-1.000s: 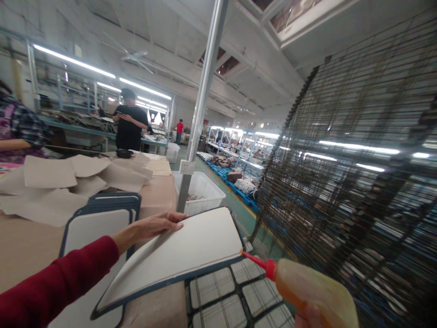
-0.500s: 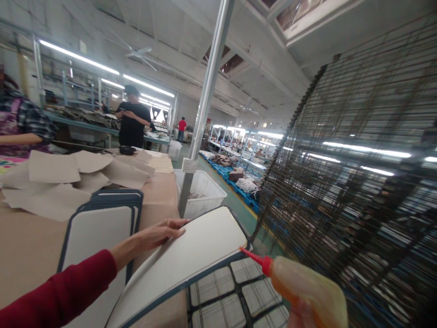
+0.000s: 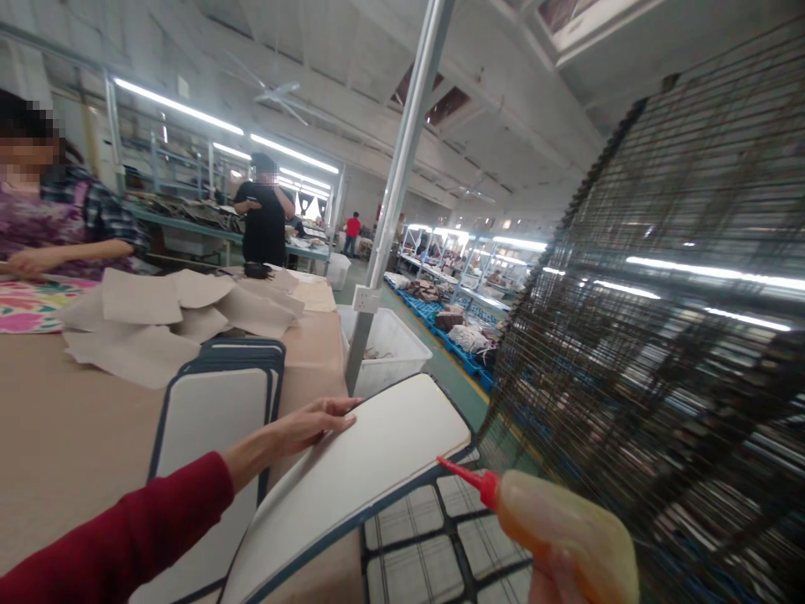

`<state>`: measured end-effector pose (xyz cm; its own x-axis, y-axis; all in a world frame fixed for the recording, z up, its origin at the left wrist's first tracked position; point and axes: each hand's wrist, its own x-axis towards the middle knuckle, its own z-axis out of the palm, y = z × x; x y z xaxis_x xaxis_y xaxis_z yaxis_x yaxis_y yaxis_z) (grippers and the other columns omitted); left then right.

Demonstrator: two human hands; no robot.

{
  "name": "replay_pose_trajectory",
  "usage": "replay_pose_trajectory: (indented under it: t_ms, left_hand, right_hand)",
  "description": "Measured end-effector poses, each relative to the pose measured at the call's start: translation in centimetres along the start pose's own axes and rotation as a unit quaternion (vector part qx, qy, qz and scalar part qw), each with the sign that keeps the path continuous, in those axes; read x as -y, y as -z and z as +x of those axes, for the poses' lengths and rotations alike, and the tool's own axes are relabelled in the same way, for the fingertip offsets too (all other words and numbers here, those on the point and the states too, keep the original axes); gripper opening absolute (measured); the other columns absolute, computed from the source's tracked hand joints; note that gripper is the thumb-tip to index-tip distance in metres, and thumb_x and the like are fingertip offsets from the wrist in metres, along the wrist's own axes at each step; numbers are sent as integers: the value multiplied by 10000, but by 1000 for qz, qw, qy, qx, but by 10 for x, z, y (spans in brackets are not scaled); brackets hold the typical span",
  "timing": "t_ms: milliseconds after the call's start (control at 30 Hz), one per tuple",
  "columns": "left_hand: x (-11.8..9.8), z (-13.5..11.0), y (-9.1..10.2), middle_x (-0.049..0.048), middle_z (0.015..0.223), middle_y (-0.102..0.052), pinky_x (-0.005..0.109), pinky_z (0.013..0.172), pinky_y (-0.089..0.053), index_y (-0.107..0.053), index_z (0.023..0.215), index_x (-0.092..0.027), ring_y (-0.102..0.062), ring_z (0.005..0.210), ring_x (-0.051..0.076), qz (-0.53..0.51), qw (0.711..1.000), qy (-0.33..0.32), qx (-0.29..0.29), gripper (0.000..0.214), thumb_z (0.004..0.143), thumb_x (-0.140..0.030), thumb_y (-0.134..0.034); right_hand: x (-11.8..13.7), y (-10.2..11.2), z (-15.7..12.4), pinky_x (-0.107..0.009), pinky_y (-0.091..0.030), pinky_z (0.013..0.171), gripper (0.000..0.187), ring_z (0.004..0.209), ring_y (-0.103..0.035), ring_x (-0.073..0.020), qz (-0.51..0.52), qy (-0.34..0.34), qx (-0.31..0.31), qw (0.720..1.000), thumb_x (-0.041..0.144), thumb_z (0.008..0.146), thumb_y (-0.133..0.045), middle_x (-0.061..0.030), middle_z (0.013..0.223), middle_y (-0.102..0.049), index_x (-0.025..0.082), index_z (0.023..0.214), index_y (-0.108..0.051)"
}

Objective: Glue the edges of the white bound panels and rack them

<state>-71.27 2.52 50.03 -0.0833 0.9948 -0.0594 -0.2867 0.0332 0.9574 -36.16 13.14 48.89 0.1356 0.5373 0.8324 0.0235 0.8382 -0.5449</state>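
A white panel with a dark blue edge (image 3: 358,478) slants across the front, bowed along its length. My left hand (image 3: 318,424) is closed on its far long edge, thumb on the white face and fingers partly hidden at the rim. At the lower right, my right hand (image 3: 553,579) is wrapped round a squeeze bottle (image 3: 566,520) of amber liquid, most of the hand out of frame. The bottle's red nozzle (image 3: 462,474) points left, its tip at the panel's near long edge, close to the right corner. A stack of similar panels (image 3: 214,436) lies left of my arm.
Loose beige sheets (image 3: 151,335) cover part of the brown table (image 3: 69,411). A metal post (image 3: 402,151) rises beside a white bin (image 3: 402,356). At right stands a tall wire rack (image 3: 629,294). One co-worker (image 3: 63,218) sits left; another (image 3: 264,218) stands behind.
The view has turned slightly left. The nozzle tip has moved from the panel's right corner a short way along its near long edge. My left hand keeps its hold on the panel.
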Motion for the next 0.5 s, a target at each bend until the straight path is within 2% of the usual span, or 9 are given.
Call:
replay_pose_trajectory:
  t_ms: [33, 133, 200, 267, 300, 367, 433, 500]
  left_hand:
    - [1, 0, 1, 92, 1070, -779, 237, 749, -540, -689, 1256, -158, -711, 862, 197, -1, 1000, 0, -1, 663, 664, -384, -884]
    - [1, -1, 1, 95, 1073, -779, 240, 754, -545, -684, 1261, -157, -713, 855, 193, -5, 1000, 1, -10, 674, 659, -377, -890]
    - [1, -2, 0, 89, 1041, -786, 237, 744, -550, -699, 1234, -156, -711, 827, 182, -12, 1000, 0, -18, 653, 651, -375, -896]
    - [1, -3, -1, 80, 998, -792, 234, 723, -552, -716, 1198, -157, -709, 792, 174, -19, 1000, -2, -25, 624, 644, -378, -900]
    - [0, -3, -2, 77, 985, -794, 233, 715, -553, -721, 1189, -158, -708, 782, 173, -22, 999, -4, -25, 616, 643, -380, -901]
    - [0, -5, -4, 72, 975, -794, 227, 702, -551, -724, 1183, -161, -710, 777, 172, -25, 999, -8, -25, 612, 641, -381, -903]
    - [1, -5, -5, 71, 974, -794, 224, 701, -549, -723, 1186, -160, -711, 778, 170, -28, 999, -12, -27, 615, 642, -385, -902]
    - [3, -5, -5, 72, 967, -794, 226, 702, -548, -723, 1188, -157, -712, 778, 173, -30, 999, -13, -29, 617, 645, -392, -899]
  right_hand:
    - [11, -8, 3, -412, -598, 755, 169, 820, -703, -282, 42, -5, -37, 998, 377, 877, -718, -49, 897, -728, 207, 878, -725]
    - [29, -27, 9, -340, -620, 673, 247, 760, -718, -255, 130, -44, -80, 987, 413, 787, -816, -38, 893, -742, 195, 874, -740]
    - [25, -30, 9, -329, -620, 608, 260, 704, -710, -246, 104, -26, -94, 990, 450, 762, -832, -29, 842, -735, 214, 819, -739]
    - [13, -26, 4, -342, -595, 506, 311, 559, -649, -227, 43, 14, -117, 992, 509, 744, -832, -13, 672, -674, 240, 666, -696]
    - [6, -23, 1, -344, -576, 465, 342, 503, -608, -216, 16, 25, -116, 993, 511, 718, -852, -8, 610, -634, 244, 609, -669]
    - [-4, -18, -6, -360, -584, 470, 337, 512, -607, -220, 7, 16, -105, 994, 469, 723, -858, -7, 614, -626, 243, 594, -644]
    - [-12, -15, -14, -405, -629, 561, 264, 648, -678, -258, 38, -11, -92, 995, 418, 782, -813, -21, 768, -686, 236, 676, -654]
    - [-18, -12, -20, -442, -644, 612, 245, 747, -702, -288, 57, -25, -52, 997, 421, 830, -759, -28, 850, -695, 236, 713, -648]
